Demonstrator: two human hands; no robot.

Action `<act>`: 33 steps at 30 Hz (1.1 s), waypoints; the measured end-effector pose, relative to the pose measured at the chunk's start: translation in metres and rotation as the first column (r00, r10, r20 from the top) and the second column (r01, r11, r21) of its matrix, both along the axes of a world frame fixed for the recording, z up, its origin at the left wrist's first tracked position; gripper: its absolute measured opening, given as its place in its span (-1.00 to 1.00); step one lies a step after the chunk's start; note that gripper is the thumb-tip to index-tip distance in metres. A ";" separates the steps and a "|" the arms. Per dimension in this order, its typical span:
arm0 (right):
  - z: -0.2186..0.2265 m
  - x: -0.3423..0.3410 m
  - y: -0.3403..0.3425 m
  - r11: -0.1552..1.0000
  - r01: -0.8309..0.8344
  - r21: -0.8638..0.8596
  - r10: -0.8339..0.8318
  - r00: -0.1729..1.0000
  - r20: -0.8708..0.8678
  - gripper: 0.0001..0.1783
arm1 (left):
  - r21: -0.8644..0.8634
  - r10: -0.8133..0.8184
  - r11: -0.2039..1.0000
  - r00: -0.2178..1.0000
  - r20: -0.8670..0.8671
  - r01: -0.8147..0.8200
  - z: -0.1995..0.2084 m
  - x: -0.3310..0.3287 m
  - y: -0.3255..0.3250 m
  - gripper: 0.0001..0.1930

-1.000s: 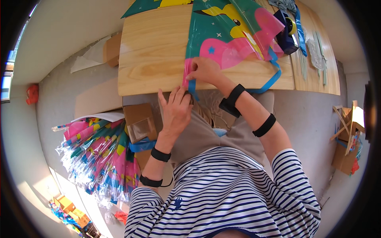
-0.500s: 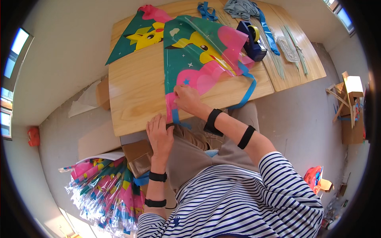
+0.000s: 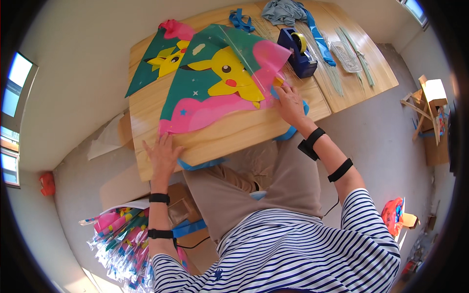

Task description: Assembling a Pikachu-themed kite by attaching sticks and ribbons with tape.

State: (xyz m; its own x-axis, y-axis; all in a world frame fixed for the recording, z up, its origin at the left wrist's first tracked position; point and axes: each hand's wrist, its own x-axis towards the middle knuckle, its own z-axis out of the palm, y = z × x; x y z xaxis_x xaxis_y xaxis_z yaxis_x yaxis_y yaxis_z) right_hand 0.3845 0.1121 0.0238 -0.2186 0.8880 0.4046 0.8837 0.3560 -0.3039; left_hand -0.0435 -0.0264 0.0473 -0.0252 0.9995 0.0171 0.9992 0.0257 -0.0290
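A kite sail [image 3: 227, 73] of green and pink plastic, printed with a yellow cartoon animal, lies spread on the wooden table. My left hand [image 3: 163, 155] is open with fingers apart, its fingertips at the sail's lower left corner. At the sail's right corner, my right hand [image 3: 291, 103] rests with fingers stretched out over the edge. Blue ribbon [image 3: 306, 108] shows beside the right hand, and more blue ribbon [image 3: 202, 164] hangs at the table's near edge. A clear strip runs diagonally across the sail's right part. Behind it to the left lies another similar sail [image 3: 161, 61].
A dark blue tape dispenser [image 3: 304, 66] stands right of the sail. Thin rods [image 3: 355, 51], a clear plastic tray [image 3: 346, 56] and grey cloth [image 3: 283, 12] lie farther right and back on the table [image 3: 234, 139]. A bundle of colourful wrapped kites [image 3: 124, 244] sits low at the left.
My right hand has moved from the sail's lower left corner to its right corner. My left hand has shifted left and spread its fingers. The sail has turned and lies flatter, its lower corner farther left.
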 end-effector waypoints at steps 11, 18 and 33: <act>-0.001 -0.061 -0.026 0.997 -0.069 -0.020 0.069 0.998 0.001 -0.62 | 0.141 -0.106 0.987 0.970 0.218 0.077 -0.020 0.061 0.046 -0.40; -0.008 -0.027 -0.006 0.995 -0.096 0.014 0.097 0.968 -0.231 -0.73 | 0.057 -0.038 0.998 0.960 0.278 0.023 -0.035 0.087 0.047 -0.36; 0.046 0.023 -0.010 0.945 -0.046 0.325 0.034 0.999 0.042 -0.72 | 0.176 -0.145 0.980 0.942 0.304 0.094 -0.019 0.092 0.039 -0.39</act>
State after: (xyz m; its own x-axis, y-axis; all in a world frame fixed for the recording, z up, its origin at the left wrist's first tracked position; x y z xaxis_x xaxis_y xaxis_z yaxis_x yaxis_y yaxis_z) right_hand 0.4078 0.1018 0.0695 -0.2707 0.6992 0.6616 0.8747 0.4657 -0.1343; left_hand 0.0481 0.0130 0.0283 0.0648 0.9808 0.1840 0.9527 -0.1156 0.2810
